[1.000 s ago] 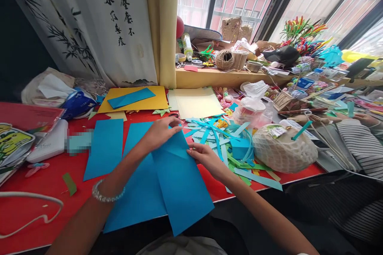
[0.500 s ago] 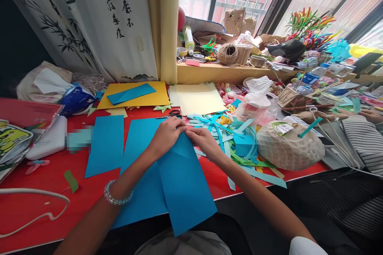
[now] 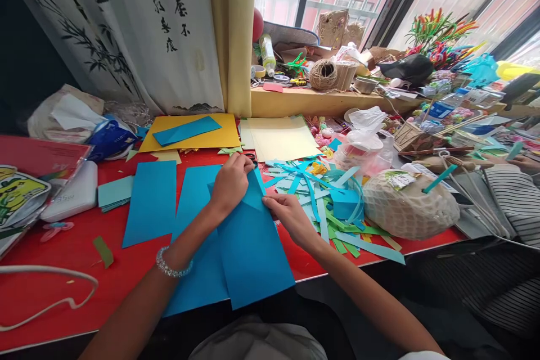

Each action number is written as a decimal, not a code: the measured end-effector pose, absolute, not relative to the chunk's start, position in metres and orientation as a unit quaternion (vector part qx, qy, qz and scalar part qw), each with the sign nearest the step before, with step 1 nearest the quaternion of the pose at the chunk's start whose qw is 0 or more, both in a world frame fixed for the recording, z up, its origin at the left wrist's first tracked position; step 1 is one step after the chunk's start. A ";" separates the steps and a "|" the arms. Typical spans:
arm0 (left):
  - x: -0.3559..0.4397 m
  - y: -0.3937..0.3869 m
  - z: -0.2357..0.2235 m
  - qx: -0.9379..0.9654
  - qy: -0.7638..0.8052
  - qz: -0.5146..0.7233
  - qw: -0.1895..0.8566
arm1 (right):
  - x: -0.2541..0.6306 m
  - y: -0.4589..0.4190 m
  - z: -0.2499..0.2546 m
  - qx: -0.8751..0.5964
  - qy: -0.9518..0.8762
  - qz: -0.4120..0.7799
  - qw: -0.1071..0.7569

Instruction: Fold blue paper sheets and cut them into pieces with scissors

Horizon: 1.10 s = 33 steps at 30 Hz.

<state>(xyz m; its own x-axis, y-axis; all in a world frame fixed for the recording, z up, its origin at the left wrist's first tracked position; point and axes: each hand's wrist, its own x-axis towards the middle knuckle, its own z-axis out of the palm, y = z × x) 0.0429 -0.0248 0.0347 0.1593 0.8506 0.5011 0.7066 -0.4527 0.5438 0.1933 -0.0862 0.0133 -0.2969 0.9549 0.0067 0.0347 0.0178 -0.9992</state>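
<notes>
A blue paper sheet (image 3: 255,253) with a crease across its upper part lies at a slant over another blue sheet (image 3: 196,264). My left hand (image 3: 231,184) is closed at the top of the slanted sheet, its fingers curled over the paper and their tips partly hidden. Thumb and fingers of my right hand (image 3: 289,215) pinch the same sheet by its right edge, lower down. Just beyond my left fingertips are the scissors (image 3: 252,158), mostly covered by the hand.
Left are a narrower blue sheet (image 3: 151,202), pale teal slips (image 3: 115,192) and a white box (image 3: 72,194). Cut paper strips (image 3: 323,202) and a netted coconut (image 3: 409,208) with a straw lie right. Yellow card (image 3: 189,143) and cream sheets (image 3: 280,140) lie behind. Another person's striped sleeve (image 3: 512,197) is far right.
My right hand has slid down the sheet's right edge, away from my left hand. My left hand has moved slightly up and away, and the sheet has shifted away from me.
</notes>
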 end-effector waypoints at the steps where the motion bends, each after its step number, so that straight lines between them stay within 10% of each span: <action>1: 0.041 -0.023 0.035 0.752 0.521 0.394 0.090 | 0.194 -0.091 0.013 -0.428 -0.584 0.557 0.407; 19: 0.006 0.006 0.014 0.789 0.562 0.240 0.065 | 0.227 -0.205 -0.007 -0.442 -0.435 0.738 0.267; 33: -0.093 -0.124 0.005 0.584 0.804 -0.034 -0.106 | 0.243 -0.212 -0.013 -0.450 -0.491 0.655 0.357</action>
